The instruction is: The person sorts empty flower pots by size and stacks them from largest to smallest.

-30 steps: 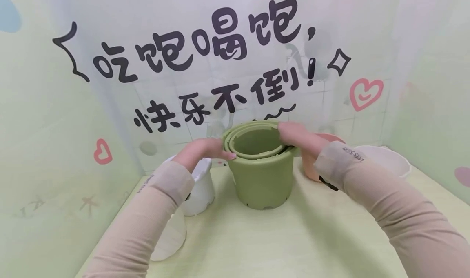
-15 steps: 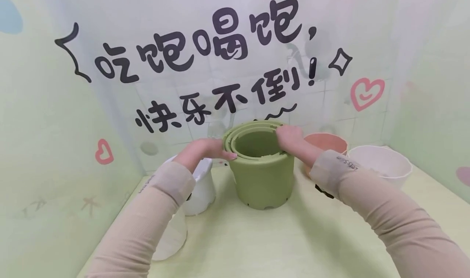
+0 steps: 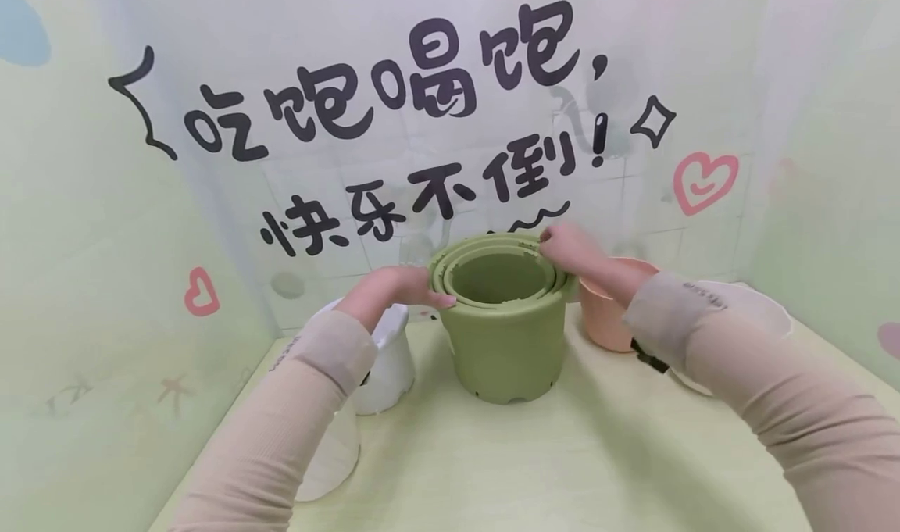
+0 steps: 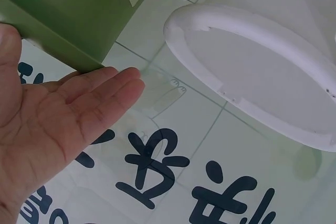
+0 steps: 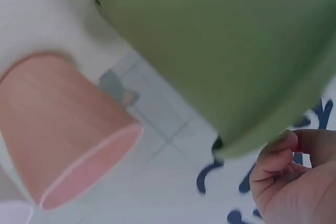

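Several green flowerpots (image 3: pixel 508 352) stand nested upright in one stack on the table, their rims ringed one inside another. At the left rim is my left hand (image 3: pixel 404 286), its thumb over the edge. In the left wrist view its fingers (image 4: pixel 107 90) lie straight against the outer pot's rim. My right hand (image 3: pixel 573 249) is at the back right of the rims. Its fingers (image 5: pixel 270 163) are curled, and thumb and forefinger meet at the pot's rim in the right wrist view. What lies between those fingertips is mostly hidden.
White pots (image 3: pixel 390 360) stand on the left, partly behind my left sleeve. An orange pot (image 3: pixel 606 325) is right of the green stack, with a white container (image 3: pixel 762 309) partly behind my right forearm. Behind the table (image 3: pixel 534 469) rises a wall (image 3: pixel 337 32) with large black lettering.
My right hand first lay over the inner pot's right rim; it has moved up and right to the back right of the rims. My left hand and the stack stay in place.
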The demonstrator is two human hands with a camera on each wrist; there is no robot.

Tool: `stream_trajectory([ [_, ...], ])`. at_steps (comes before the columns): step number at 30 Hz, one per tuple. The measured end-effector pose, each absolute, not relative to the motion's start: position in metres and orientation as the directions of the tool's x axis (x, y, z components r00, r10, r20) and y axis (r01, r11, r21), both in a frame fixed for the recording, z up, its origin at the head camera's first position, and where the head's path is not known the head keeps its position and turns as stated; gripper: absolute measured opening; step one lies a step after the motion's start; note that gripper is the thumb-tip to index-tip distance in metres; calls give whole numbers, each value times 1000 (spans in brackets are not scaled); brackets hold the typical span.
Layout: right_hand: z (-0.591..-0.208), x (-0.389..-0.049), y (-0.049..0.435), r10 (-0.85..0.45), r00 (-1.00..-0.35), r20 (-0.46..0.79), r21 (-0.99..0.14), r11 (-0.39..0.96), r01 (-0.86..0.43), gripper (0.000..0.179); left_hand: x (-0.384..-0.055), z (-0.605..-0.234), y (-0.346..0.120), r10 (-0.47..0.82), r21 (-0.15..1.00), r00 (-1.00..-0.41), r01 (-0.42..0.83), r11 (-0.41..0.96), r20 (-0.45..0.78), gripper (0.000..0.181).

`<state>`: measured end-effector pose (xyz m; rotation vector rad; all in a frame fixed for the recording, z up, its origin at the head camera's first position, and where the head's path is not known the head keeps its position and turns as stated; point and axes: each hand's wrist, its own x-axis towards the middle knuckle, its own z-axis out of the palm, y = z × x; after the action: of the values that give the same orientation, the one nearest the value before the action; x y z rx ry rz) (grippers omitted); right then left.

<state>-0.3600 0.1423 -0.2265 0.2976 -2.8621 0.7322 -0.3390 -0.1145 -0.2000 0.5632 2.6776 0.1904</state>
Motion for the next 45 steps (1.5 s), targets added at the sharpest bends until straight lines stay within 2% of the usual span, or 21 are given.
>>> stream_trajectory([
  [3,-213,-358,167,-111,-976,188,-547,813,-198,45,-339,-200,-115,410,202,-844,360,911,-346,71],
  [13,-197,-353,256,-20,-994,106,-636,768,-83,47,-338,-199,-114,414,211,-842,360,909,-347,72],
  [20,-214,-338,315,10,-995,101,-639,767,-57,48,-338,-199,-115,423,234,-837,360,903,-347,75],
  [29,-250,-321,369,-6,-1000,6,-640,768,-8,52,-340,-202,-113,405,236,-851,341,910,-335,74],
  [35,-265,-320,368,-43,-998,-37,-682,731,-6,57,-341,-206,-118,429,279,-845,349,895,-318,66],
  [37,-265,-322,359,-60,-997,-40,-712,702,-14,58,-342,-208,-121,414,297,-861,329,896,-295,62],
  [43,-255,-328,313,-107,-994,-24,-781,623,-48,62,-344,-212,-143,322,313,-932,260,914,-166,78],
  [45,-253,-329,296,-124,-992,-13,-787,614,-67,62,-346,-211,-157,294,297,-949,250,922,-114,79],
])
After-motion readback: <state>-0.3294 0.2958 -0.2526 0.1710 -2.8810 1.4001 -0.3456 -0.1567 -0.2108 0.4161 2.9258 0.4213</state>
